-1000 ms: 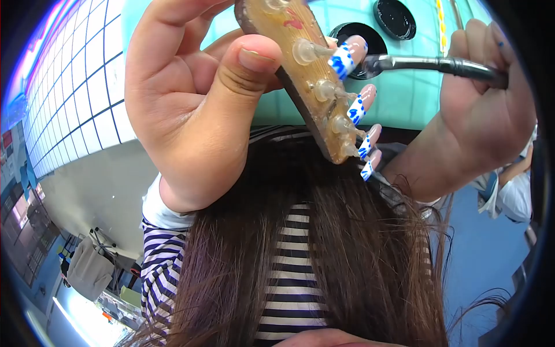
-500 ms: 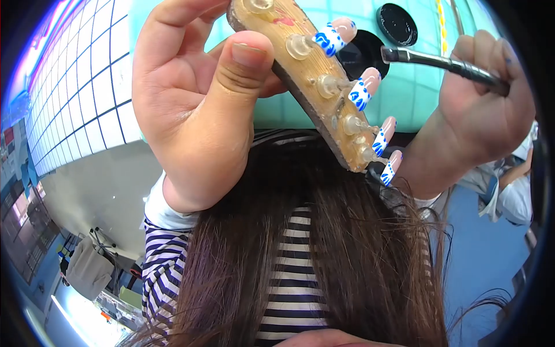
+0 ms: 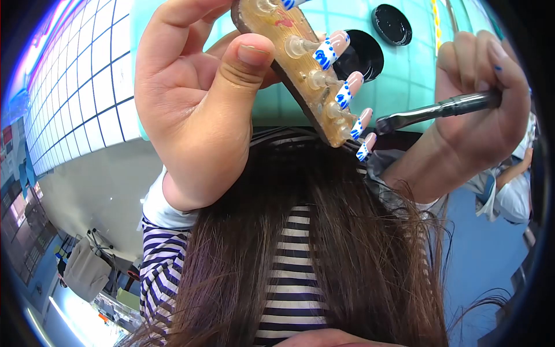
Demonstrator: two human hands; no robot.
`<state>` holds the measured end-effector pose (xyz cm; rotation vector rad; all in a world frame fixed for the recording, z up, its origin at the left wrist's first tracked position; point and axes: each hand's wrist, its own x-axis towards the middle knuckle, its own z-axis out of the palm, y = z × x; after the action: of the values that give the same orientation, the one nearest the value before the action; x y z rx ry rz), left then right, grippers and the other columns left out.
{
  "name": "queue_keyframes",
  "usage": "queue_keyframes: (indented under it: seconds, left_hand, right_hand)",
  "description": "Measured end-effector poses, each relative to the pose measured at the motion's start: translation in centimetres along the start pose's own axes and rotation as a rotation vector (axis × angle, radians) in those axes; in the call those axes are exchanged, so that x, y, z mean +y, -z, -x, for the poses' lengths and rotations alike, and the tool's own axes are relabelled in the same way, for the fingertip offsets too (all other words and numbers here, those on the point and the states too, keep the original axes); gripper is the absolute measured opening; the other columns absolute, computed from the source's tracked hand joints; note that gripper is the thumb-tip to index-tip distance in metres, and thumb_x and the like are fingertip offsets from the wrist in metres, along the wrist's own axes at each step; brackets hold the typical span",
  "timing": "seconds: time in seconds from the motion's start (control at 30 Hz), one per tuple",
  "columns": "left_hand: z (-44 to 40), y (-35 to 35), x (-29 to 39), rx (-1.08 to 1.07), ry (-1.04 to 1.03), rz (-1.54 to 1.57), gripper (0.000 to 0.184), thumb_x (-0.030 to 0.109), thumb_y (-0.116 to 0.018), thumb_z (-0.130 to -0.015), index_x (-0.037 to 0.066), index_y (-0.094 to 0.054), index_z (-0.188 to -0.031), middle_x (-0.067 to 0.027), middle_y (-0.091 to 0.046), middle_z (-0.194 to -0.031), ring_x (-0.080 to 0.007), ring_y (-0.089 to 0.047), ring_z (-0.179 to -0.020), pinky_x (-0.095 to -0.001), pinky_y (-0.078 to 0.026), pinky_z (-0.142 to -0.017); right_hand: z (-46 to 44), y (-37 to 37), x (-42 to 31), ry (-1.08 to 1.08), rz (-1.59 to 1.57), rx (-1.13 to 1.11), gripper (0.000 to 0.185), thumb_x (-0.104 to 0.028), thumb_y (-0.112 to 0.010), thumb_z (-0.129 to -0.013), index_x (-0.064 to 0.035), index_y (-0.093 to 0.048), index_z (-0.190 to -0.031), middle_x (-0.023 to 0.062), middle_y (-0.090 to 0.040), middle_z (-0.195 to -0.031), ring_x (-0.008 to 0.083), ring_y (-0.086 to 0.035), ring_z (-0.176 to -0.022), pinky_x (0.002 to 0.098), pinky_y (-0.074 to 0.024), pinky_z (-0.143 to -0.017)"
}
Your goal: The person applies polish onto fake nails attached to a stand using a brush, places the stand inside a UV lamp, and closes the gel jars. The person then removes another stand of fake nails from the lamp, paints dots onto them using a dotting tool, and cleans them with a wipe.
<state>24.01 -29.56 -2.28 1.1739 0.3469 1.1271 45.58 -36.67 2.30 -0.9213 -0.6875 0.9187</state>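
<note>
Green mat [image 3: 404, 87] overhung by wooden strip [image 3: 300, 66] bearing painted nails [image 3: 349, 89], pinched between thumb and fingers of left hand [image 3: 196, 110]. Brush [image 3: 428, 113] clasped in curled fingers of right hand [image 3: 483, 124], tip near lower nails. Black pot [image 3: 365, 58], lid [image 3: 392, 25] set beyond.

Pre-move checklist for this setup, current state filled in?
1. Board gripped by left hand: ok.
2. Brush gripped by right hand: ok.
3. Nail tips seated on the board's mounts: cannot tell for all; the top one is cut off by the frame.
4. Black pot uncovered: ok.
5. Brush bristles loaded: cannot tell.
6. Long hair well away from the lower nail tips: not ok, hangs just below in view.
</note>
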Motion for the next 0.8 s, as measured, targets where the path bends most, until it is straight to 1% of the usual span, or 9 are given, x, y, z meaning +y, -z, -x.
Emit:
queue_keyframes:
  seconds: [0.23, 0.3, 0.37, 0.43, 0.5, 0.63, 0.7, 0.77, 0.8]
  left_hand:
    - [0.1, -0.1, 0.0, 0.031, 0.009, -0.026, 0.041, 0.020, -0.046, -0.089, -0.001, -0.031, -0.120, -0.0216, -0.046, -0.117, -0.0415, -0.056, -0.093, -0.0431, -0.052, -0.077]
    - [0.1, -0.1, 0.1, 0.039, 0.013, -0.031, 0.041, 0.020, -0.046, -0.089, -0.001, -0.031, -0.120, -0.0215, -0.046, -0.117, -0.0414, -0.056, -0.093, -0.0431, -0.052, -0.077]
    - [0.0, 0.0, 0.0, 0.050, 0.015, -0.039, 0.041, 0.020, -0.046, -0.089, -0.001, -0.031, -0.120, -0.0215, -0.046, -0.117, -0.0414, -0.056, -0.093, -0.0431, -0.052, -0.077]
    - [-0.1, 0.1, -0.1, 0.063, 0.016, -0.049, 0.040, 0.020, -0.046, -0.089, -0.001, -0.031, -0.120, -0.0215, -0.046, -0.117, -0.0414, -0.056, -0.093, -0.0430, -0.052, -0.077]
    - [-0.1, 0.0, -0.1, 0.072, 0.021, -0.056, 0.040, 0.020, -0.046, -0.089, -0.001, -0.031, -0.120, -0.0214, -0.046, -0.117, -0.0414, -0.056, -0.094, -0.0430, -0.052, -0.077]
    - [-0.1, -0.3, -0.2, 0.083, 0.028, -0.067, 0.040, 0.020, -0.046, -0.089, -0.001, -0.031, -0.120, -0.0214, -0.046, -0.117, -0.0414, -0.056, -0.094, -0.0429, -0.052, -0.077]
    - [0.0, -0.3, -0.2, 0.091, 0.026, -0.075, 0.040, 0.020, -0.046, -0.089, -0.001, -0.031, -0.120, -0.0214, -0.046, -0.117, -0.0414, -0.056, -0.094, -0.0428, -0.052, -0.078]
    - [0.0, -0.2, -0.2, 0.100, 0.023, -0.084, 0.040, 0.020, -0.046, -0.089, -0.001, -0.031, -0.120, -0.0213, -0.046, -0.117, -0.0414, -0.056, -0.094, -0.0428, -0.052, -0.078]
    - [0.0, -0.1, -0.1, 0.104, 0.021, -0.087, 0.040, 0.020, -0.046, -0.089, -0.001, -0.031, -0.120, -0.0213, -0.046, -0.117, -0.0414, -0.056, -0.094, -0.0428, -0.052, -0.078]
  right_hand:
    - [-0.1, -0.4, 1.1, -0.075, 0.043, -0.129, 0.030, -0.002, -0.045, -0.078, -0.0108, -0.028, -0.055, -0.0018, -0.026, -0.052, 0.0073, -0.022, -0.047, 0.0238, -0.0190, -0.047]
    - [-0.3, -0.2, 1.2, -0.104, -0.007, -0.091, 0.029, -0.001, -0.044, -0.078, -0.0100, -0.029, -0.055, -0.0017, -0.026, -0.052, 0.0079, -0.022, -0.048, 0.0244, -0.0187, -0.046]
    - [-0.5, 0.4, 1.1, 0.004, 0.160, 0.043, 0.029, -0.001, -0.045, -0.078, -0.0097, -0.030, -0.055, -0.0017, -0.025, -0.052, 0.0082, -0.022, -0.048, 0.0249, -0.0184, -0.047]
    - [-0.5, 0.5, 0.5, 0.006, 0.188, 0.076, 0.029, -0.003, -0.046, -0.077, -0.0096, -0.030, -0.054, -0.0016, -0.025, -0.052, 0.0079, -0.023, -0.048, 0.0247, -0.0187, -0.048]
    - [-0.3, 0.5, 0.0, -0.007, -0.019, 0.044, 0.030, -0.005, -0.046, -0.077, -0.0096, -0.030, -0.052, -0.0016, -0.026, -0.051, 0.0076, -0.023, -0.048, 0.0243, -0.0192, -0.049]
    - [-0.4, 0.3, 0.5, -0.058, 0.005, -0.114, 0.029, -0.006, -0.046, -0.077, -0.0094, -0.031, -0.052, -0.0015, -0.026, -0.051, 0.0077, -0.023, -0.049, 0.0244, -0.0192, -0.049]
    - [-0.8, 1.3, 1.2, -0.015, 0.047, -0.085, 0.030, -0.006, -0.046, -0.077, -0.0094, -0.030, -0.052, -0.0015, -0.026, -0.052, 0.0082, -0.023, -0.049, 0.0245, -0.0191, -0.049]
    - [-0.9, 1.8, 1.3, 0.128, 0.200, 0.090, 0.030, -0.006, -0.047, -0.077, -0.0089, -0.030, -0.053, -0.0015, -0.026, -0.052, 0.0088, -0.022, -0.050, 0.0250, -0.0192, -0.049]
    - [-0.8, 1.7, 0.8, 0.130, 0.175, 0.144, 0.029, -0.005, -0.047, -0.074, -0.0094, -0.029, -0.052, -0.0010, -0.027, -0.052, 0.0093, -0.023, -0.049, 0.0254, -0.0200, -0.049]
